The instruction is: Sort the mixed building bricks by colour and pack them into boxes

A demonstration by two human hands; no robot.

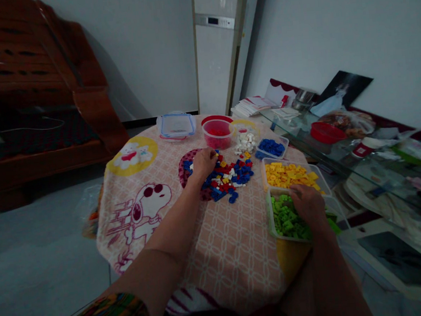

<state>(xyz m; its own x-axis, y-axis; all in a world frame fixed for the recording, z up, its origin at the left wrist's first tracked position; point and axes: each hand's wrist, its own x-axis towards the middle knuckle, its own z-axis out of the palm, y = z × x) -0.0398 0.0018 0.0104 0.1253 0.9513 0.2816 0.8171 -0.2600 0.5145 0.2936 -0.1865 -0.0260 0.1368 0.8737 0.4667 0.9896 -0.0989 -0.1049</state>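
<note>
- Centrally, mixed bricks point(230, 177) lie around the left hand point(203, 163), fingers bunched.
- Green bricks point(286, 218) near the table's point(236, 244) right edge lie beneath the curled right hand point(309, 206).
- Cannot tell whether either holds anything.

The bare left forearm point(170, 242) stretches far forward, slanting inward, the left hand point(204, 164) curled with its back upward. The right forearm point(333, 270) reaches less far; the right hand point(309, 206) bends inward, fingers curled.

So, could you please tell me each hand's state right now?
Left hand: over the mixed bricks; grip unclear.
Right hand: by the green bricks; grip unclear.
</note>
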